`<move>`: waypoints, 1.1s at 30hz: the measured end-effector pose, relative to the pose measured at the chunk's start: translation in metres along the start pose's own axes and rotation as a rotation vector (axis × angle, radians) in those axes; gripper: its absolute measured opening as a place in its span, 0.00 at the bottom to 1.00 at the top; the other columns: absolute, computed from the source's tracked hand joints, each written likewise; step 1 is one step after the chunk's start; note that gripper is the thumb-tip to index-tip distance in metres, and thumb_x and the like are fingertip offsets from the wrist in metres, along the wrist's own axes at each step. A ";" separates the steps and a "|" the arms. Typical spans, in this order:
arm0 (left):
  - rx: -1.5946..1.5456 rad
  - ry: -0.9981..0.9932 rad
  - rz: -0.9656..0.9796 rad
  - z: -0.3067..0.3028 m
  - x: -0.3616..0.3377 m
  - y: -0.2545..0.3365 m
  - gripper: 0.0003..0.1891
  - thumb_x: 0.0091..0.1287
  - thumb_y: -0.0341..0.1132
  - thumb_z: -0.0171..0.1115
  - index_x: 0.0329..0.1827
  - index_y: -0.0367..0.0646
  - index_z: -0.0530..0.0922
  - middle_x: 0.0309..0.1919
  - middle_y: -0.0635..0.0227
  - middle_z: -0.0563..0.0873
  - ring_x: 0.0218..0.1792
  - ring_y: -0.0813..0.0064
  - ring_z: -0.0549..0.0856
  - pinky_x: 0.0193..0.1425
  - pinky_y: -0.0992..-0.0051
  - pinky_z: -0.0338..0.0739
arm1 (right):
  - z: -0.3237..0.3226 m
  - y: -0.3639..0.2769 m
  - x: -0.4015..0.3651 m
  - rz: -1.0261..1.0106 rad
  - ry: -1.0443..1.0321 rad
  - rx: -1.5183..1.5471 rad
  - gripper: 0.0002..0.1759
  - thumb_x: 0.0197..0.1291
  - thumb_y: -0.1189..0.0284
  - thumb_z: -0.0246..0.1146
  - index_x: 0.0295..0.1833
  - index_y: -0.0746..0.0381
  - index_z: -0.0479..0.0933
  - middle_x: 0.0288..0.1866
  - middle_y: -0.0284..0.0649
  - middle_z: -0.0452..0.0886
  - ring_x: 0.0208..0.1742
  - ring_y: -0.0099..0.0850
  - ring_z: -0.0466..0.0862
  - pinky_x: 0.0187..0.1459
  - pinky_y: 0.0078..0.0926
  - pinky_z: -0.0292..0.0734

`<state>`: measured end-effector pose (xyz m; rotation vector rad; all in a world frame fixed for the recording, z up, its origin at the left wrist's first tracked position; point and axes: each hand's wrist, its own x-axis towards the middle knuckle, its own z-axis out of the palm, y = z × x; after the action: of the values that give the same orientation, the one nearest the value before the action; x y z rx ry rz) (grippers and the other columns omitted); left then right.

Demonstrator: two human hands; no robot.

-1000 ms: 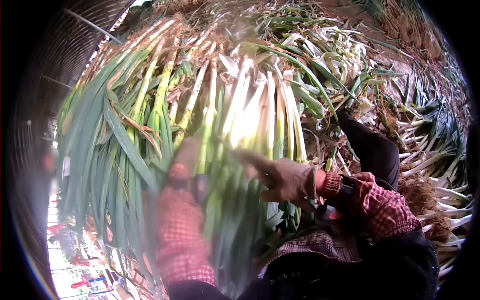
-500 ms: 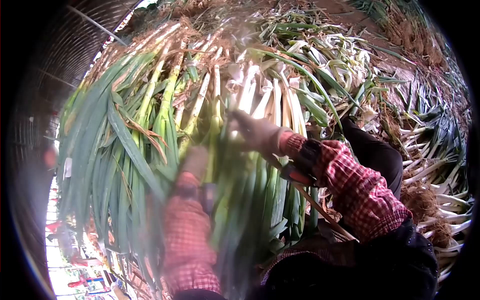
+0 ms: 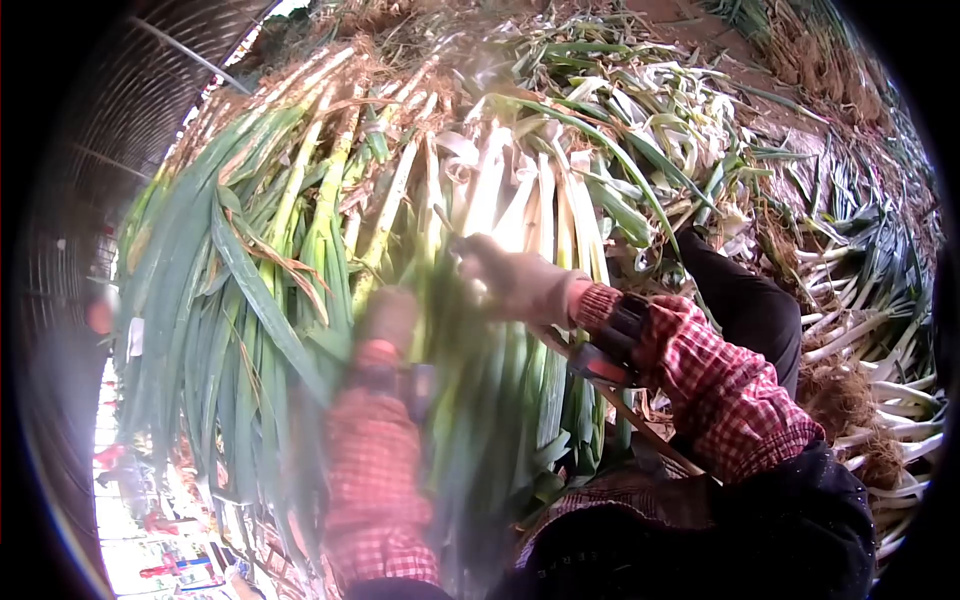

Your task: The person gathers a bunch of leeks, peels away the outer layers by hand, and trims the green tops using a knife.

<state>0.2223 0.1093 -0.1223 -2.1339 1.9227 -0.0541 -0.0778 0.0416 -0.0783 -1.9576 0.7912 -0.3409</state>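
My right hand (image 3: 525, 280), in a pale glove, is closed with its fingertips pinched on a green onion (image 3: 450, 275) in the middle of the pile. The grip is partly blurred. My left hand (image 3: 392, 318), also gloved, is lower and to the left, over the green stalks; its fingers are smeared. Under my right hand, a row of white-stemmed green onions (image 3: 565, 210) lies with leaves toward my body. Unpeeled green onions (image 3: 330, 215) with yellowish stems, dry roots and long drooping leaves fill the left side.
Stripped leaves and skins (image 3: 690, 120) lie heaped at the back right. More white green onions with roots (image 3: 900, 390) lie along the right edge. A dark-trousered knee (image 3: 745, 305) is beside my right arm. A thin brown stick (image 3: 650, 430) slants beneath that forearm.
My right hand has shifted slightly down and right, its fingers drawing a stalk or leaf. My left hand has stayed almost in place.
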 end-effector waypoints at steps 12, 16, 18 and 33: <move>-0.602 -0.125 -0.647 0.000 -0.002 0.013 0.20 0.76 0.43 0.55 0.58 0.36 0.83 0.53 0.41 0.87 0.58 0.44 0.85 0.62 0.59 0.80 | -0.042 0.001 0.059 0.089 -0.006 0.208 0.55 0.57 0.64 0.75 0.86 0.54 0.52 0.77 0.52 0.73 0.74 0.45 0.77 0.73 0.39 0.75; 0.383 -0.418 0.268 -0.029 -0.003 0.022 0.21 0.77 0.44 0.54 0.63 0.39 0.80 0.56 0.47 0.87 0.57 0.48 0.86 0.64 0.63 0.79 | -0.044 0.001 0.036 0.113 0.004 0.165 0.53 0.56 0.65 0.75 0.84 0.55 0.55 0.77 0.49 0.74 0.74 0.45 0.77 0.73 0.41 0.75; 0.009 -0.321 0.212 0.036 0.011 -0.024 0.20 0.77 0.44 0.54 0.62 0.39 0.80 0.53 0.49 0.88 0.54 0.51 0.86 0.64 0.63 0.79 | -0.044 0.012 0.040 0.191 0.106 0.274 0.49 0.57 0.66 0.74 0.82 0.56 0.58 0.77 0.49 0.74 0.74 0.45 0.77 0.72 0.40 0.76; -0.337 0.452 -0.322 -0.077 -0.072 0.008 0.08 0.72 0.29 0.59 0.51 0.40 0.80 0.52 0.47 0.84 0.51 0.41 0.85 0.52 0.50 0.81 | 0.024 -0.051 0.025 -0.052 -0.223 0.077 0.49 0.56 0.74 0.72 0.82 0.55 0.57 0.65 0.51 0.81 0.58 0.46 0.87 0.58 0.40 0.86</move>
<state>0.1900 0.1660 -0.0390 -2.8467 1.8906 -0.3209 -0.0266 0.0582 -0.0479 -1.9070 0.5763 -0.1769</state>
